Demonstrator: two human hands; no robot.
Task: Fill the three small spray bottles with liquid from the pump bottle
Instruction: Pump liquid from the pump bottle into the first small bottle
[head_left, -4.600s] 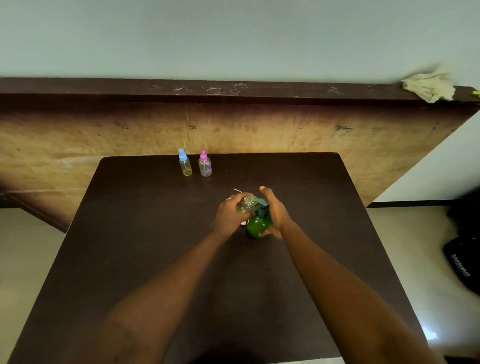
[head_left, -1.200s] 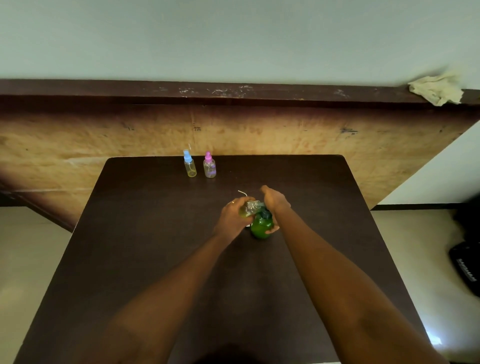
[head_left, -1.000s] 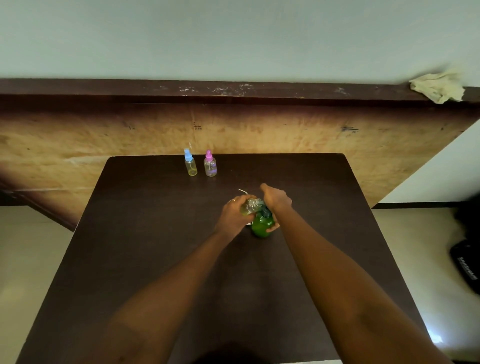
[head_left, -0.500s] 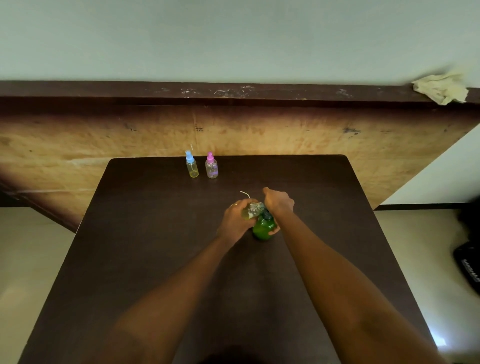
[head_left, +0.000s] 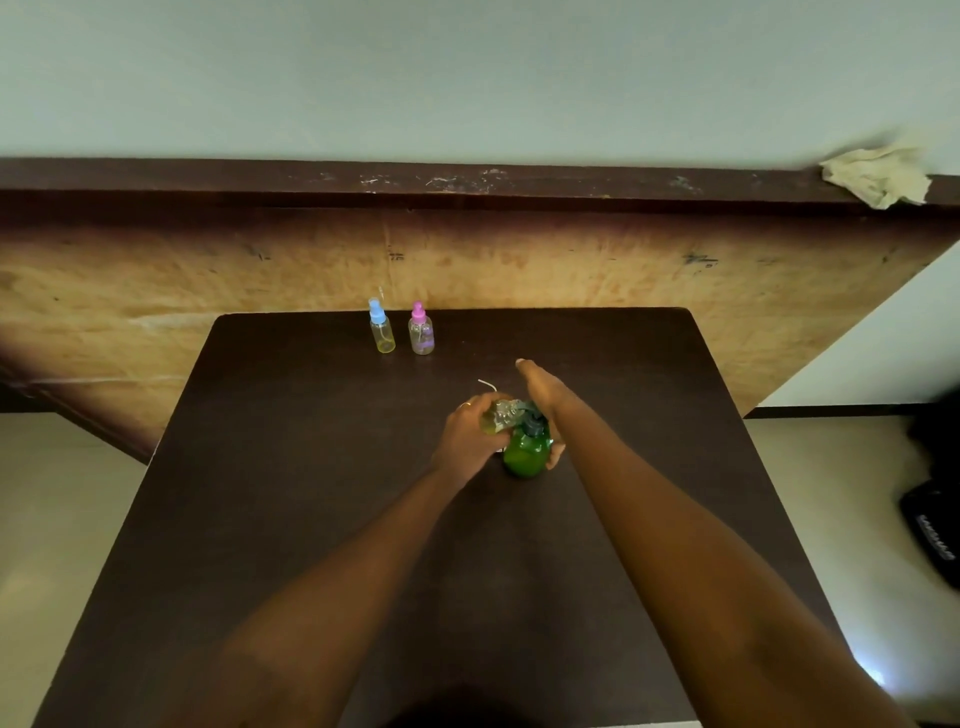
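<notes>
The left hand (head_left: 467, 441) is gripping a small open bottle (head_left: 497, 418) at the green pump bottle (head_left: 527, 452), the right hand (head_left: 543, 395) pressing flat on the pump. Two capped spray bottles (head_left: 402, 335) are waiting at the far edge of the surface (head_left: 311, 467); their fill level is unclear.

Two spray bottles (head_left: 382, 333) are set side by side at the counter's (head_left: 291, 467) far edge; the pump bottle (head_left: 527, 449) is placed nearer, centrally.

The pump head of the green pump bottle (head_left: 525, 453) is covered by the right hand (head_left: 545, 400). Most of the small clear bottle (head_left: 500, 415) is hidden in the left hand (head_left: 467, 441), and its fill level cannot be told. The dark bag (head_left: 935, 519) is cut off by the right edge, its white lettering blurred. Both forearms are cut off by the bottom edge.
</notes>
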